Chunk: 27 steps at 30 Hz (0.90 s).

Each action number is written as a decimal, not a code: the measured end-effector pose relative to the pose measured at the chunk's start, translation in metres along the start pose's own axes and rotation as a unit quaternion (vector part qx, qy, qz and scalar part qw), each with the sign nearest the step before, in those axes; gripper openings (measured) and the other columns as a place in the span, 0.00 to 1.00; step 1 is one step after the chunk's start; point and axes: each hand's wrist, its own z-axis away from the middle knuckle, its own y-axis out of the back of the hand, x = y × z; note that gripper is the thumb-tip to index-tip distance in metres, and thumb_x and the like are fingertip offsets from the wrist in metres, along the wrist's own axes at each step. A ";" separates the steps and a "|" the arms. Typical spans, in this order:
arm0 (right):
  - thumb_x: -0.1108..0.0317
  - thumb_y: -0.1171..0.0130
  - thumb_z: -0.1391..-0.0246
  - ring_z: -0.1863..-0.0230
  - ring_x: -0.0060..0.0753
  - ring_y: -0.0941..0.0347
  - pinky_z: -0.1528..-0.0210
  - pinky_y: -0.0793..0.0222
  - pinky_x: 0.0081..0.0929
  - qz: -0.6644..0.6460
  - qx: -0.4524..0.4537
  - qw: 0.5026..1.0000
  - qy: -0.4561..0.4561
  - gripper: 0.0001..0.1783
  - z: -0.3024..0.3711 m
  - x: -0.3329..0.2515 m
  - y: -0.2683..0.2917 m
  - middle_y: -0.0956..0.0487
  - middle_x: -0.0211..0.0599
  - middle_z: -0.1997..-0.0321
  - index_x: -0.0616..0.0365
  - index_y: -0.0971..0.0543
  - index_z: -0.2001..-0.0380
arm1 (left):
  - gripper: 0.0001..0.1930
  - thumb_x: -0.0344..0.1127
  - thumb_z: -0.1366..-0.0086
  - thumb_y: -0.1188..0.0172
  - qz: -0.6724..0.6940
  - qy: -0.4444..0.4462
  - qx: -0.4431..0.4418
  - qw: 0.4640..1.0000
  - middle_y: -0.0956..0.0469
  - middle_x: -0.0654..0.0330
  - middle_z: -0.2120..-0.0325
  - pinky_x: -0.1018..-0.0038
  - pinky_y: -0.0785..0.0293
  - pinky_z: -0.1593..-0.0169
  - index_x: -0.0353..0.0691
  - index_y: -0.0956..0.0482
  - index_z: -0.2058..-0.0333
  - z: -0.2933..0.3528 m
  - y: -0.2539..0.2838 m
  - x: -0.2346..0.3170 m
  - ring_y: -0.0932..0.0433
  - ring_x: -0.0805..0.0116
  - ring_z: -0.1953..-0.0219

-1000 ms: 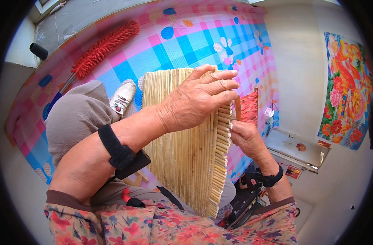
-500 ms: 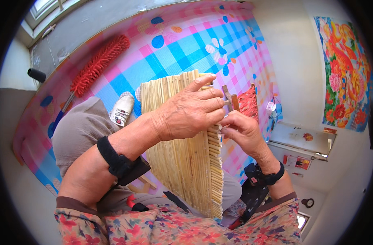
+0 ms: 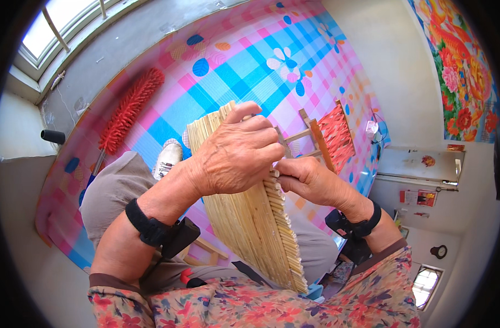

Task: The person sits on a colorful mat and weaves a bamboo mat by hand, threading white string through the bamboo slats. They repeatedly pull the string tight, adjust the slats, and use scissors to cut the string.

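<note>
A thick mat of straw-coloured plant stalks (image 3: 250,229), laid side by side, stands tilted across my lap. Its row of cut stalk ends faces right. My left hand (image 3: 236,150) is wrapped over the upper part of the mat, its fingers curled round the right edge. Close beside those fingers, my right hand (image 3: 310,183) is closed in a pinch against the upper stalk ends. Whatever lies between its thumb and fingers is hidden. Black bands with dark boxes are strapped round both wrists.
A red fluffy duster (image 3: 132,112) lies on the checked floor covering (image 3: 228,82) at the left. Beyond my right hand is a low wooden stool with a red woven seat (image 3: 336,143). My shoe (image 3: 169,156) rests left of the mat. A wooden frame (image 3: 209,249) shows under my left forearm.
The whole view has shifted. My left index finger, stretched along the mat's top before, is now bent. The mat's upper end leans more to the left, and both hands have moved left with it.
</note>
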 end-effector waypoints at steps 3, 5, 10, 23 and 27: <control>0.70 0.42 0.44 0.68 0.47 0.23 0.67 0.27 0.35 0.051 0.024 0.994 0.092 0.06 0.001 0.007 -0.003 0.22 0.44 0.71 0.59 0.24 0.64 | 0.07 0.39 0.47 0.38 -0.006 0.020 -0.029 0.999 0.33 0.64 0.75 0.58 0.43 0.39 0.46 0.27 0.74 0.000 0.002 0.004 0.28 0.65 0.60; 0.69 0.42 0.44 0.69 0.48 0.23 0.68 0.27 0.37 0.072 0.029 0.990 0.120 0.06 -0.001 0.012 -0.006 0.23 0.42 0.72 0.59 0.25 0.65 | 0.07 0.41 0.43 0.38 0.011 0.016 -0.030 0.999 0.31 0.65 0.74 0.55 0.44 0.40 0.47 0.24 0.73 0.001 0.003 0.004 0.28 0.65 0.60; 0.68 0.42 0.42 0.71 0.48 0.24 0.70 0.28 0.40 0.110 0.033 0.979 0.170 0.06 0.002 0.018 -0.006 0.25 0.40 0.74 0.59 0.26 0.67 | 0.10 0.45 0.42 0.37 0.014 0.025 -0.030 0.999 0.30 0.65 0.73 0.54 0.45 0.39 0.48 0.23 0.76 0.004 0.004 0.007 0.28 0.65 0.59; 0.69 0.43 0.42 0.65 0.46 0.20 0.62 0.26 0.34 -0.097 0.020 0.994 0.045 0.10 -0.001 0.018 -0.003 0.19 0.45 0.67 0.59 0.23 0.57 | 0.10 0.33 0.52 0.36 0.023 -0.011 -0.033 0.999 0.27 0.67 0.72 0.46 0.49 0.35 0.47 0.25 0.70 -0.009 -0.001 0.023 0.25 0.65 0.60; 0.69 0.43 0.42 0.64 0.47 0.20 0.61 0.26 0.36 -0.119 0.009 0.991 0.063 0.10 -0.007 0.019 -0.003 0.19 0.46 0.67 0.57 0.23 0.57 | 0.08 0.31 0.53 0.37 0.073 0.016 -0.105 0.992 0.30 0.65 0.75 0.51 0.45 0.36 0.46 0.26 0.73 -0.012 0.011 0.023 0.26 0.64 0.62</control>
